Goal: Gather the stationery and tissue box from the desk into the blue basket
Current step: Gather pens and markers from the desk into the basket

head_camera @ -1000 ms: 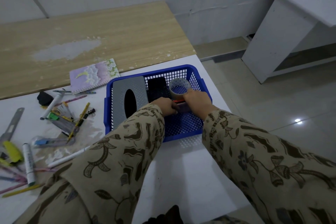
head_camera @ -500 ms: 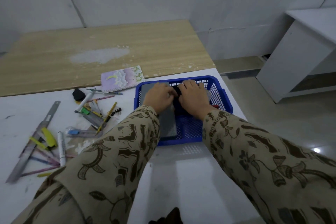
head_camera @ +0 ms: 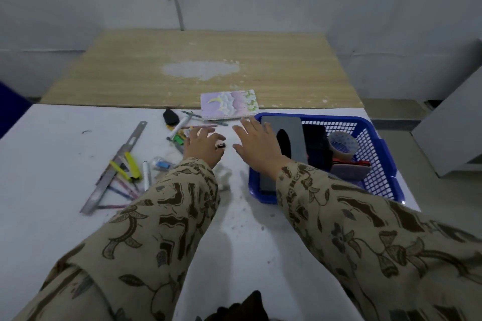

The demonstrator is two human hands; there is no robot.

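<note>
The blue basket [head_camera: 375, 138] stands at the right of the white desk. Inside it lie the grey tissue box [head_camera: 292, 135], a black item [head_camera: 317, 148] and a roll of tape [head_camera: 341, 144]. My right hand [head_camera: 257, 147] hovers just left of the basket's left rim, fingers spread, holding nothing. My left hand [head_camera: 202, 144] is over the scattered stationery, fingers spread above pens and a small black clip [head_camera: 221, 146]. A pastel notebook [head_camera: 228, 105] lies beyond both hands. A metal ruler [head_camera: 114, 167], yellow cutters [head_camera: 130, 165] and several pens [head_camera: 122, 187] lie further left.
A wooden tabletop [head_camera: 198, 73] adjoins the white desk [head_camera: 52, 159] at the back. A black object [head_camera: 170, 116] lies by the notebook. A white cabinet [head_camera: 453, 133] stands on the right, across a strip of floor.
Both hands have left the basket and moved left over the desk. The view has swung left, so the basket now sits at the right.
</note>
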